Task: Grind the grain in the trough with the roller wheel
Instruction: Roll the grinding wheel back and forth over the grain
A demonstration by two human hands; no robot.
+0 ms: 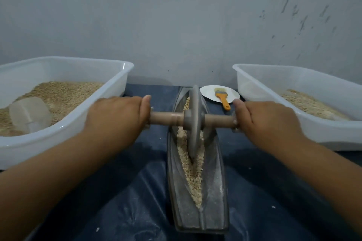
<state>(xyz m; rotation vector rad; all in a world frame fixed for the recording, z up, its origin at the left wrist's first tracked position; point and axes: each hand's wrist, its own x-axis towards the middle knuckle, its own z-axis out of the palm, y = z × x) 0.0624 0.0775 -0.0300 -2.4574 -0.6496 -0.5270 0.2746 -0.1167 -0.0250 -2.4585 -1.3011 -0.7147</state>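
Note:
A long grey boat-shaped trough (217, 197) lies lengthwise in front of me on a dark blue sheet. Crushed pale grain (193, 178) fills its central groove. A grey roller wheel (194, 123) stands upright in the groove, in the trough's far half. A wooden axle (166, 120) runs through the wheel's hub. My left hand (117, 117) grips the axle's left end, and my right hand (264, 121) grips its right end. Both thumbs point inward along the axle.
A white tub (64, 133) at left holds whole grain and a clear plastic scoop (29, 115). A second white tub (305, 123) at right holds ground grain. Behind the trough a white plate (209, 93) carries an orange-handled brush (222, 98). A grey wall stands close behind.

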